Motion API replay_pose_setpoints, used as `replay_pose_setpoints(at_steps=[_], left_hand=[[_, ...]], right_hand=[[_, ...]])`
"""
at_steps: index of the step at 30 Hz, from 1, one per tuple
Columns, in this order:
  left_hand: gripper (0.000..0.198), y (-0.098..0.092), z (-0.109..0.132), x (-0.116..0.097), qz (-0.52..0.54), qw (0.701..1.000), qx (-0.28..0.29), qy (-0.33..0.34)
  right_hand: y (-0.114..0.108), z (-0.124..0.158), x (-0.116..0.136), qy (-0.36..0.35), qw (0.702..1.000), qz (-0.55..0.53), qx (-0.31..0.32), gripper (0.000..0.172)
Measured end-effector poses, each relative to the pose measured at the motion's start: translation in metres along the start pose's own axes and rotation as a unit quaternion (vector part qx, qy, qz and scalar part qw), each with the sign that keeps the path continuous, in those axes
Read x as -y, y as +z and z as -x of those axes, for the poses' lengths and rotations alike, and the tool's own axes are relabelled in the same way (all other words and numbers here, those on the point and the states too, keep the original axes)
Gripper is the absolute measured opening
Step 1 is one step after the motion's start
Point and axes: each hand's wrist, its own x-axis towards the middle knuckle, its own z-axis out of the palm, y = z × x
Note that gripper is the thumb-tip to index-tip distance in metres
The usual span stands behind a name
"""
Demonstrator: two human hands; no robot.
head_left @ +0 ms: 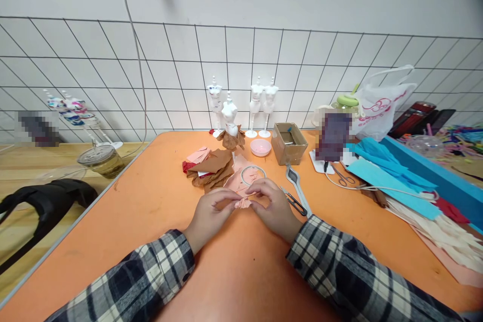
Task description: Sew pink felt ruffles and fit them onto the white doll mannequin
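Observation:
A small gathered piece of pink crepe paper [243, 204] is pinched between my two hands over the near middle of the table. My left hand [212, 211] grips its left end between thumb and forefinger. Opposite, my right hand [274, 207] pinches the right end. Just beyond my fingers lies a larger wrinkled pink sheet [234, 181] with a thin pale ring [242, 173] resting on it. Folded brown crepe paper [215, 167] is heaped to the left of that sheet. Beside my right wrist are a black-handled cutting tool [297, 205] and a grey strap-like tool [299, 186].
Several small white mannequins stand at the wall; the nearest mannequin [229, 110] wears brown paper. A pink bowl [260, 148] and a cardboard box [290, 143] sit in front. Scissors [343, 177], a cable and blue paper [392, 186] lie right. A lidded jar [101, 160] stands left.

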Motion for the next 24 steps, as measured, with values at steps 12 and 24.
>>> replay_pose_setpoints(at_steps=[12,24], left_hand=[[0.019,-0.011,0.002,-0.005,-0.174,0.964,0.025,0.201],[0.022,-0.013,-0.002,-0.007,-0.035,0.992,0.123,0.026]], right_hand=[[0.007,0.009,0.011,0.035,0.997,0.034,0.063,0.007],[0.000,0.005,-0.001,-0.037,0.990,0.092,0.096,0.009]])
